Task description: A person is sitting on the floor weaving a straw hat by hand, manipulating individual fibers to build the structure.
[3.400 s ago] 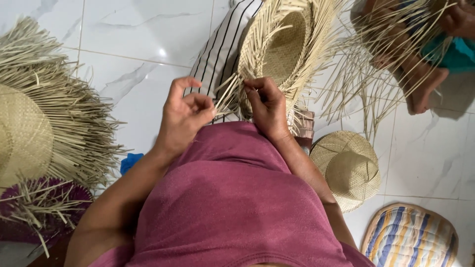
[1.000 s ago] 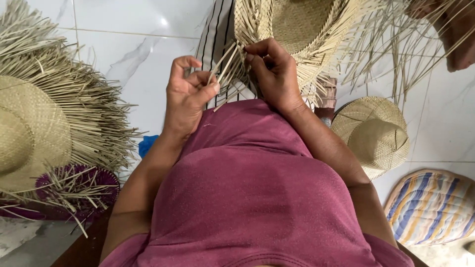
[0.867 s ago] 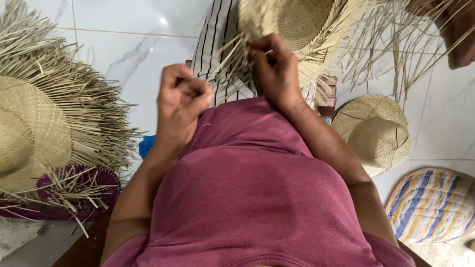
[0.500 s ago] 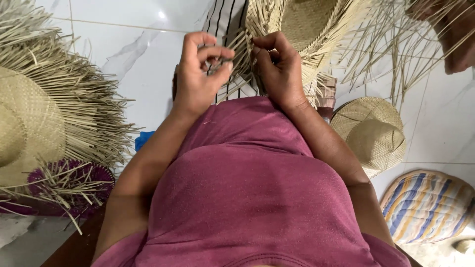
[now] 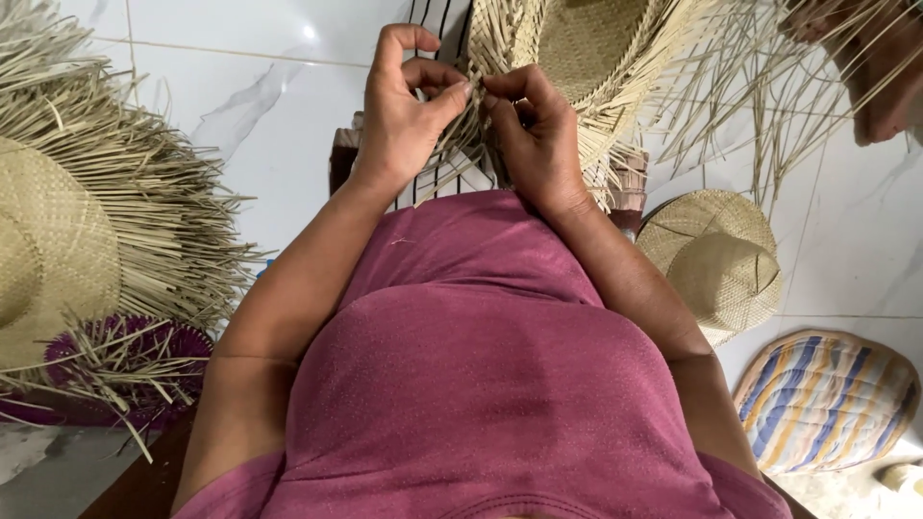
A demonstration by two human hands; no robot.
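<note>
1. Two bare hands meet at the rim of an unfinished straw hat near the top of the view: the left hand pinches loose straw strands between thumb and fingers, and the right hand is closed on strands just beside it, its fingertips touching the left thumb.
2. Under that hat lies a black-and-white striped cloth, spread over the person's lap.
3. Below the hat, the person's pink shirt fills the middle of the view.
4. Left of the hat, well apart from it, a large straw piece with a long uncut fringe rests on the floor, and a purple woven piece lies partly beneath it.
5. Right of and below the hat, a finished small straw hat sits on the floor, and farther down is a striped round cushion.
6. White marble-look tiles with grey veins and thin joints make up the floor; it is glossy and shows a bright light spot.
7. Another person's bare leg shows to the right of the hat, behind its loose straws.
</note>
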